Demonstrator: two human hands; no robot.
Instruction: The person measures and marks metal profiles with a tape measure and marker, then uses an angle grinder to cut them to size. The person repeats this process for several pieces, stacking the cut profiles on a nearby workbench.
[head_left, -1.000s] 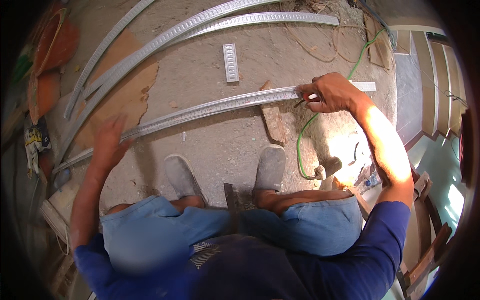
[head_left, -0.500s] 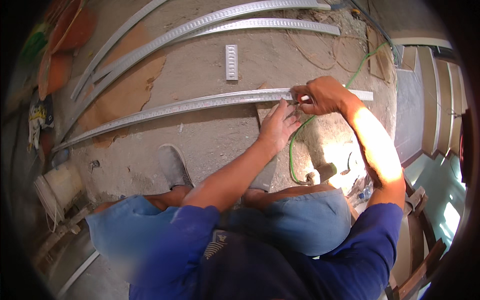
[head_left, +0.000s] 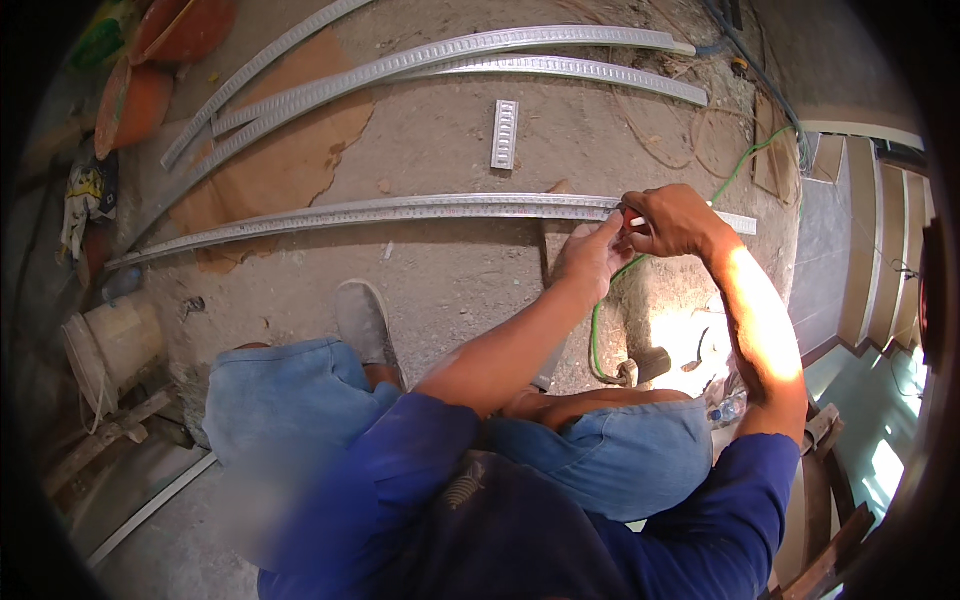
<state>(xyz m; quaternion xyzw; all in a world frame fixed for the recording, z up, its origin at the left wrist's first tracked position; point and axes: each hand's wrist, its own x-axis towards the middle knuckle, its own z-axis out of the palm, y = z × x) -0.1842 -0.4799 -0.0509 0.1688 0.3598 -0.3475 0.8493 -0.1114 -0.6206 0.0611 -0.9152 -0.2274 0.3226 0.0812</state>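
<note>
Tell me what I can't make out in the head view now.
Head view:
Red object: mostly hidden by the right hand; full shape unclear.
Measuring tape blade: markings too small to read.
Right shoe: mostly hidden by the left forearm.
Upper-left ridged metal strip: far end cut off by the top edge.

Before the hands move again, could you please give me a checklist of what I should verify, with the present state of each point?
1. Pale flat measuring tape lies along the long silver metal strip: ok.
2. Right hand holds the small red object: ok.
3. Left hand has a firm grip: cannot tell; its fingertips are partly hidden.
4. Tape's far end lines up with the strip's left end: cannot tell, too small.
5. Thin green cable stays on one side of the strip: not ok, it shows on both sides.
6. Short silver slotted metal piece lies apart from the strip: ok.
</note>
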